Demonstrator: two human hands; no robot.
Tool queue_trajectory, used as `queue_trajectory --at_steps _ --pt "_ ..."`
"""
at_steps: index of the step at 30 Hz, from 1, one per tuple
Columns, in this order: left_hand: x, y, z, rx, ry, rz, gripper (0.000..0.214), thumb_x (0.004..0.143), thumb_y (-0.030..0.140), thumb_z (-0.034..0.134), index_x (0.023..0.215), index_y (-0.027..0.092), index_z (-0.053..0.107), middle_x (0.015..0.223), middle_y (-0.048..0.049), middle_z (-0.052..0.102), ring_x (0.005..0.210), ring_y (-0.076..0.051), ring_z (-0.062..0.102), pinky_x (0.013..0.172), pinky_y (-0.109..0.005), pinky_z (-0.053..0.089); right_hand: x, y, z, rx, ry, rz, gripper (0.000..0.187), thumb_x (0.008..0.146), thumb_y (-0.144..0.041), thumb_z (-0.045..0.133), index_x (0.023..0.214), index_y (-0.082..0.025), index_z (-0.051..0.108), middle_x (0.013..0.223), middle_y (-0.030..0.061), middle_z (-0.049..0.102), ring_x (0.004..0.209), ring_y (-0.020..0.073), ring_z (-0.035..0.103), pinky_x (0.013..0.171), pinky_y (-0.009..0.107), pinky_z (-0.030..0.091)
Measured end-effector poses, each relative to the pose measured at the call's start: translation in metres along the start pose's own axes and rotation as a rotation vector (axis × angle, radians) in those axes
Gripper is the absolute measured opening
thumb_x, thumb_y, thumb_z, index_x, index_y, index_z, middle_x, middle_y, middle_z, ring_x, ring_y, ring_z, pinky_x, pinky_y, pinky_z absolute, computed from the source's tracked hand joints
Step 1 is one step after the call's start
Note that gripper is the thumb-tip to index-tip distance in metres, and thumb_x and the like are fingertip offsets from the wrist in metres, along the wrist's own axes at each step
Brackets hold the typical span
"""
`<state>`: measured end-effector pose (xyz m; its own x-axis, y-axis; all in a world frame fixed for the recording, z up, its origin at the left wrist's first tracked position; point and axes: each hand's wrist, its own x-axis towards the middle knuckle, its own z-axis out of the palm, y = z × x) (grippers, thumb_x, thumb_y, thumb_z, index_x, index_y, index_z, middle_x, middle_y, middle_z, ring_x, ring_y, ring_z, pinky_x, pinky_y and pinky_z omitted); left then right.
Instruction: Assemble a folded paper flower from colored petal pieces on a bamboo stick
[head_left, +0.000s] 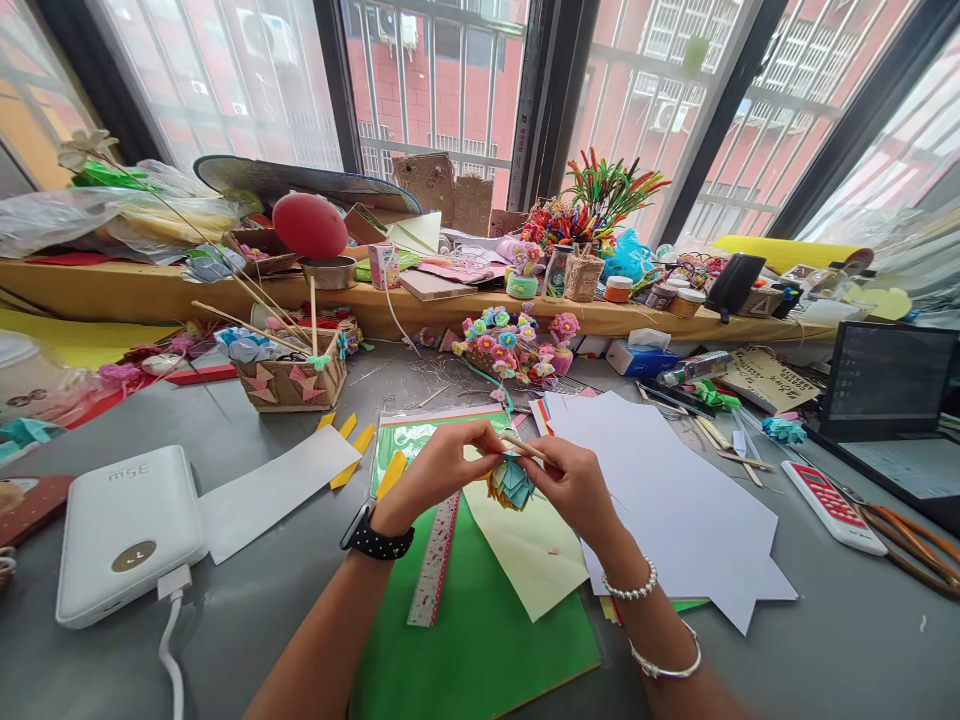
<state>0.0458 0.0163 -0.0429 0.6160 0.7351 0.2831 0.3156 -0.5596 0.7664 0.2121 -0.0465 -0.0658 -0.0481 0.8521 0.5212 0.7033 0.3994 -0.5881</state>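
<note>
My left hand (pixel 442 468) and my right hand (pixel 574 485) meet over the middle of the grey table. Between them hangs a small folded paper flower (pixel 512 482) in teal and orange. A thin wooden stick (pixel 525 447) runs across the top of it, pinched by the fingertips of both hands. Under the hands lie a pale yellow sheet (pixel 532 550), a green sheet (pixel 480 630) and a patterned ruler (pixel 436 560). A black watch is on my left wrist and bead bracelets are on the right one.
White paper sheets (pixel 675 500) lie to the right and a white power bank (pixel 124 530) with its cable to the left. A basket with sticks (pixel 291 378), a paper-flower bouquet (pixel 510 345), a red calculator (pixel 832 505) and a laptop (pixel 885 385) ring the work spot. The window shelf is crowded with craft things.
</note>
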Motion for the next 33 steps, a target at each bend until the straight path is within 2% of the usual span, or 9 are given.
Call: queue_trajectory --at_steps 10,17,23,28,33 --pt "-0.001 0.004 0.002 0.039 0.019 0.014 0.008 0.072 0.013 0.052 0.064 0.016 0.052 0.066 0.0019 0.058 0.066 -0.013 0.055 0.062 -0.023 0.041 0.0 0.002 -0.001 -0.01 0.006 -0.034 0.014 0.078 -0.017 0.051 0.083 -0.017 0.065 0.067 0.0021 0.063 0.052 0.0116 0.048 0.048 0.022 0.035" --pt "0.0 0.0 0.001 -0.008 -0.047 0.001 0.003 0.073 0.016 0.055 0.075 0.016 0.057 0.074 -0.0003 0.065 0.073 -0.015 0.061 0.066 -0.024 0.045 0.0 0.001 0.001 0.022 0.009 -0.012 0.014 0.079 -0.018 0.052 0.082 -0.015 0.065 0.065 0.0027 0.062 0.053 0.012 0.048 0.049 0.022 0.034" --pt "0.002 -0.004 0.001 -0.07 -0.048 0.006 0.004 0.074 0.02 0.056 0.073 0.016 0.057 0.076 -0.0012 0.065 0.074 -0.014 0.062 0.069 -0.024 0.047 0.002 0.004 -0.008 0.103 -0.063 0.026 0.018 0.081 -0.025 0.053 0.086 -0.014 0.066 0.061 0.0012 0.061 0.047 0.01 0.045 0.045 0.021 0.034" --pt "0.002 -0.006 0.0 -0.114 -0.024 0.002 0.005 0.074 0.02 0.057 0.074 0.016 0.056 0.075 -0.0002 0.064 0.074 -0.014 0.062 0.07 -0.025 0.047 0.003 0.007 -0.012 0.149 -0.11 0.025 0.017 0.081 -0.025 0.052 0.084 -0.015 0.066 0.07 0.0035 0.065 0.06 0.0131 0.054 0.053 0.022 0.04" --pt "0.002 -0.004 0.001 -0.138 -0.028 -0.003 0.004 0.073 0.019 0.058 0.072 0.016 0.057 0.072 0.0003 0.062 0.071 -0.013 0.06 0.068 -0.024 0.046 0.004 0.011 -0.012 0.167 -0.166 0.003 0.016 0.081 -0.023 0.053 0.081 -0.017 0.067 0.072 0.0037 0.064 0.064 0.0142 0.056 0.058 0.024 0.041"
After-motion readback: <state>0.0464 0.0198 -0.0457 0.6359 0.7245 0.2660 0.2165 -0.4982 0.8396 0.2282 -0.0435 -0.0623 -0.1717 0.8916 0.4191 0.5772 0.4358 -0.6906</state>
